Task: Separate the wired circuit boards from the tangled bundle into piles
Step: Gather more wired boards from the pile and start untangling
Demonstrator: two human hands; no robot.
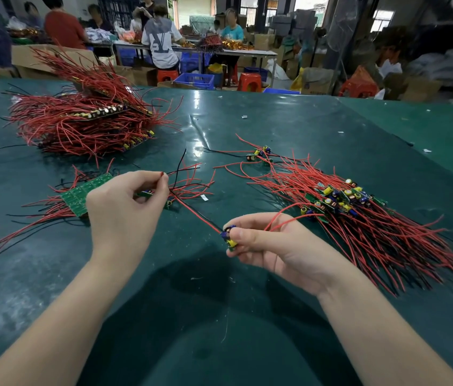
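Left hand (pixel 125 201): pinches a thin red wire end (pixel 162 174).
Right hand (pixel 269 243): grips one small wired circuit board (pixel 229 236).
Piles on green table (pixel 289 129): three.

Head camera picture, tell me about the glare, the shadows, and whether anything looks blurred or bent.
Head view: white glare streaks the green table beyond the left hand; a dark shadow pools between the forearms, below the right hand; the far table edge bows from wide-angle distortion; background workers look soft, faces blurred; the near pile of wired boards stays sharp.
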